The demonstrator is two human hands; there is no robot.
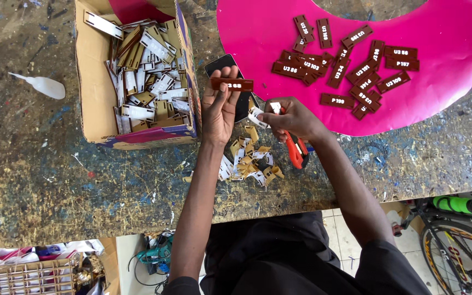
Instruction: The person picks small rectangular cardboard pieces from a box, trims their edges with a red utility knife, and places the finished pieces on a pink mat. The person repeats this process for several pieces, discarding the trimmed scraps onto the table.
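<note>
My left hand (219, 106) holds a small brown rectangular tag (231, 84) up by its long edges, above a black phone (230, 68) lying on the table. My right hand (293, 117) grips a red utility knife (296, 150) and pinches a strip of white backing paper (258, 116) between the fingers. Below both hands lies a heap of peeled white and tan paper scraps (249, 161). Many more brown tags (345, 65) are spread on a curved pink sheet (454, 87) to the right.
A cardboard box (91, 71) full of paper-covered tags stands at the left of my hands. A white squeeze bottle (45, 86) lies further left. The paint-stained table edge (137, 218) runs near me; a bicycle wheel (460, 251) is on the floor at right.
</note>
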